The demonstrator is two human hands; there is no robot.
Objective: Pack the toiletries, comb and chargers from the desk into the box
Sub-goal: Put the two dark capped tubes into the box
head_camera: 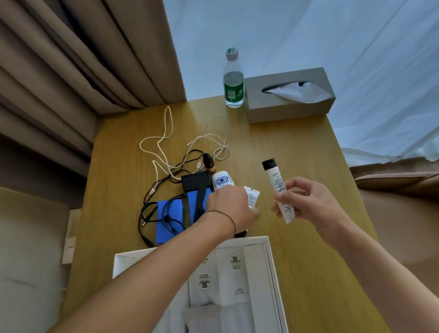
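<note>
While the right hand [302,199] lifts a tube [278,187], the left hand [230,207] grips another.

Bare desk [297,154] right of tangled cables [181,149], box [271,273] seemingly part-full.

wooden desk [297,154] | beige curtain [52,63] left | sheer white drape [333,18] right, daylit | brown chair [420,206]

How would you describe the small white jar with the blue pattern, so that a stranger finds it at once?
Start at the wooden desk and find the tangle of cables at its middle. Just in front of it, beside the black charger, lies the white jar, close to the left hand. It alone bears a blue flower-like print.
</note>
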